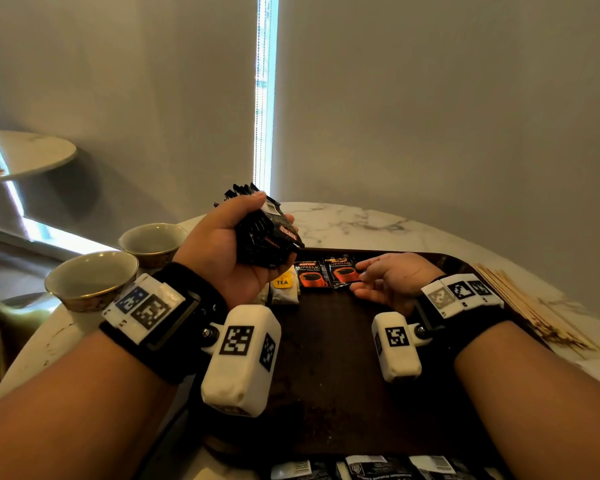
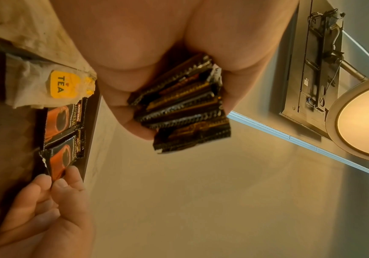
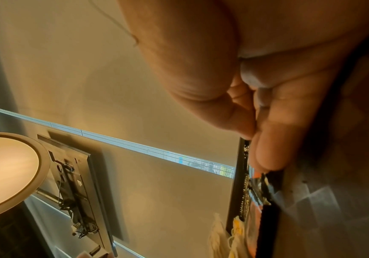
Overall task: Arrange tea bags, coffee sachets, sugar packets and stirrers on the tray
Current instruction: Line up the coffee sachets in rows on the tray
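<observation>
My left hand [image 1: 229,240] is raised over the tray's far left corner and grips a thick stack of black coffee sachets [image 1: 267,233] [image 2: 183,108]. Two coffee sachets lie side by side at the far edge of the dark brown tray [image 1: 326,375]. My right hand [image 1: 381,282] rests low on the tray, and its fingertips [image 2: 64,190] pinch the near edge of the right-hand sachet [image 1: 343,275] [image 2: 61,157]. The other sachet [image 1: 310,276] lies to its left. Tea bags [image 1: 284,289] [image 2: 46,85] with a yellow tag sit further left, partly hidden by my left hand.
Two empty cups [image 1: 90,278] [image 1: 153,242] stand on the marble table left of the tray. A bundle of wooden stirrers [image 1: 523,310] lies on the table to the right. More black sachets [image 1: 361,467] lie at the near edge.
</observation>
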### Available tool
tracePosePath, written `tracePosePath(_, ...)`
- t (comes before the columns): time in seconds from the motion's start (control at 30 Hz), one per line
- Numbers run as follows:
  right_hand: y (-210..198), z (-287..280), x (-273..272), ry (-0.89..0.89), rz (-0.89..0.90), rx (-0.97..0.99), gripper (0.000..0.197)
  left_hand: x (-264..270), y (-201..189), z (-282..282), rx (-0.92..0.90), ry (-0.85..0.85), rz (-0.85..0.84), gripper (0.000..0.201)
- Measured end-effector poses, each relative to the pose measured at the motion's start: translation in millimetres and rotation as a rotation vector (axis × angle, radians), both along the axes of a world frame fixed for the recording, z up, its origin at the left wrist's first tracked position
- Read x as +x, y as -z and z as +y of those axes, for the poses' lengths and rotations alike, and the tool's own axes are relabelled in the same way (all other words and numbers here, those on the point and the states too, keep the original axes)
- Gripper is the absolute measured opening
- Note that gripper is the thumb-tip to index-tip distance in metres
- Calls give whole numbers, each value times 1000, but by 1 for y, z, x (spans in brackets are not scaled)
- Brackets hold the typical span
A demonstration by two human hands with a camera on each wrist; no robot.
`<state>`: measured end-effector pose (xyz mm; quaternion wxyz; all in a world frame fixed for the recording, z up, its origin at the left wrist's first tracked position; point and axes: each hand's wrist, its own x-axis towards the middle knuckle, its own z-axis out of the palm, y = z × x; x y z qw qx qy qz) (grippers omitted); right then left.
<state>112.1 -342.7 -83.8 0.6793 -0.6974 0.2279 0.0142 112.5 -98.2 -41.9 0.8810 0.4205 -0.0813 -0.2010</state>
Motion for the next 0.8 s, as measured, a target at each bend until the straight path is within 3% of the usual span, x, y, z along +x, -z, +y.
tracePosePath(0.3,1,-3,3,-14,7,-185,20,0,1,0,-2,14,5,75)
tracePosePath(0.43,4,-4,6,-8,1,-250,16,1,1,1,-4,22,15,63)
tracePosePath(0.5,3,-4,6,-2,21,-262,16,0,1,1,0,23,19,69)
tracePosePath(0.73,2,-2,7,8,82,-266,45,-1,2,0,4,17,19,72)
tracePosePath(0.8,2,-1,6,11,69,-254,42,-1,1,0,8,15,21,72)
